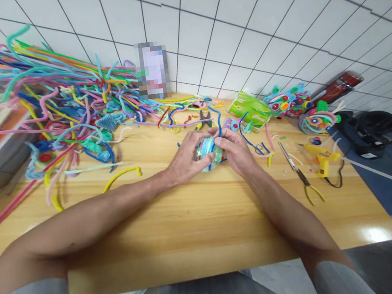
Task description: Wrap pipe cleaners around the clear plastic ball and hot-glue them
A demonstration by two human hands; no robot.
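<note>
Between my two hands, over the middle of the table, is a rounded clear piece wrapped in blue and green pipe cleaners [207, 149]. My left hand [189, 157] is closed around its left side, with the thumb across the front. The fingers of my right hand [234, 148] pinch a dark blue pipe cleaner [219, 121] at the piece's right side; its free end sticks up above the fingers. Part of the wrapped piece is hidden behind my fingers. Just beyond my hands lie dark-jawed pliers [206, 118].
A big heap of coloured pipe cleaners [79, 99] fills the back left. To the right are a green packet [248, 109], decorated round pieces [316, 121], a yellow glue gun [321, 157], yellow-handled pliers [308, 185] and a craft knife [287, 156]. A tiled wall [238, 27] stands behind.
</note>
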